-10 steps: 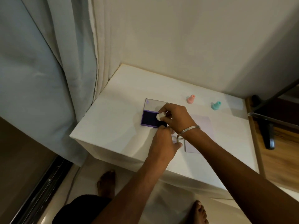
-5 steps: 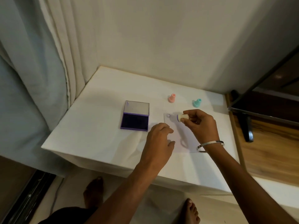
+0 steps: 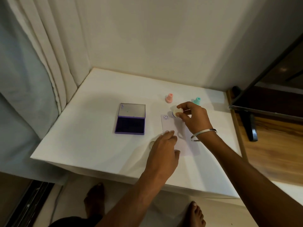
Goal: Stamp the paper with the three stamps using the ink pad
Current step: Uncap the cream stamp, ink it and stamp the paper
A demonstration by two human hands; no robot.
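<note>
Since half second ago: my right hand (image 3: 194,119) has carried white stamp (image 3: 176,112) slightly further back, off paper (image 3: 170,126) toward its far right corner; smiley print (image 3: 166,117) unchanged. Right fingers pinched round stamp, inked face tilted left. Left hand (image 3: 164,149) flat, fingers spread loose, gripping nothing, pressing paper's near edge. Ink pad (image 3: 130,124) open, left of paper. Pink stamp (image 3: 169,98), teal stamp (image 3: 196,101) upright behind.

On the table (image 3: 85,122): open pad (image 3: 130,122) left of the paper (image 3: 168,126), two stamps (image 3: 169,97) (image 3: 196,100) behind it, left hand (image 3: 164,151) flat on its near end, third stamp (image 3: 176,112) held above.
</note>
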